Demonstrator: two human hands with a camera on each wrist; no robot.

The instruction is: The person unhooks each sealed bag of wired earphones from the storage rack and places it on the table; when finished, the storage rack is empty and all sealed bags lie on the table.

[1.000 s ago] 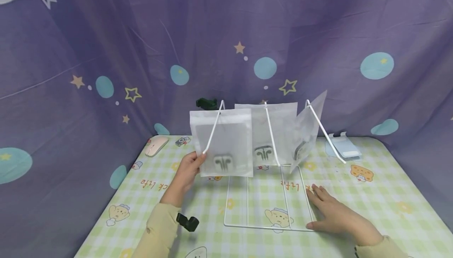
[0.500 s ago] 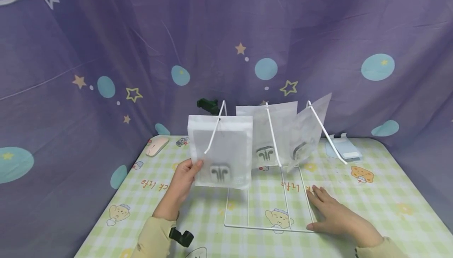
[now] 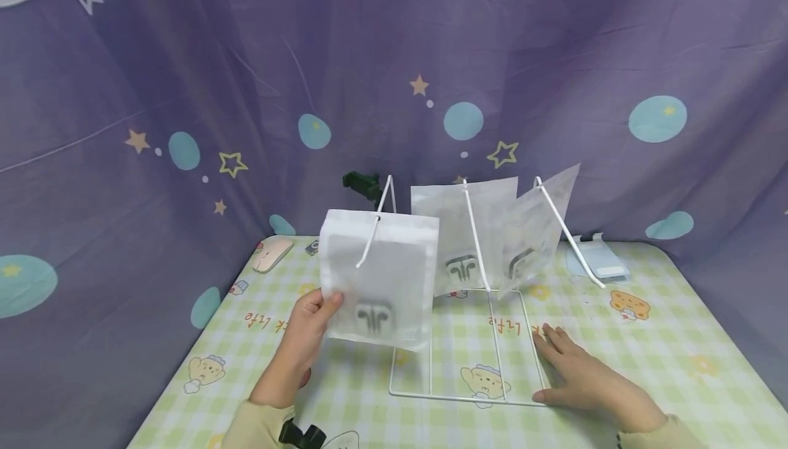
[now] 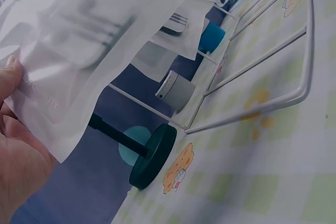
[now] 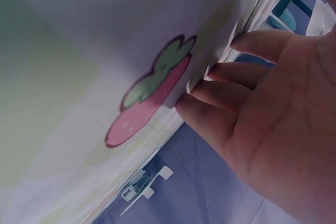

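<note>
My left hand (image 3: 310, 326) pinches the lower left edge of a frosted white pouch (image 3: 382, 261), thumb in front. Earphones (image 3: 373, 317) in a small case show through its lower part. The pouch's top hole sits on the left prong (image 3: 368, 244) of a white wire display rack (image 3: 464, 398), and its bottom is tilted toward me. Two like pouches hang on the other prongs: a middle pouch (image 3: 431, 213) and a right pouch (image 3: 542, 220). My right hand (image 3: 579, 374) rests on the table, fingers spread, at the rack base's front right corner.
A pink computer mouse (image 3: 273, 255) lies at the table's back left. A light blue holder (image 3: 602, 258) lies at the back right. Behind the rack stand a dark green stand (image 4: 153, 157) and a grey cylinder (image 4: 176, 91). A purple curtain (image 3: 369, 45) hangs behind.
My left hand has drawn the held pouch toward me and slightly left, down along the prong. The right pouch has swung a little. My right hand has stayed in place.
</note>
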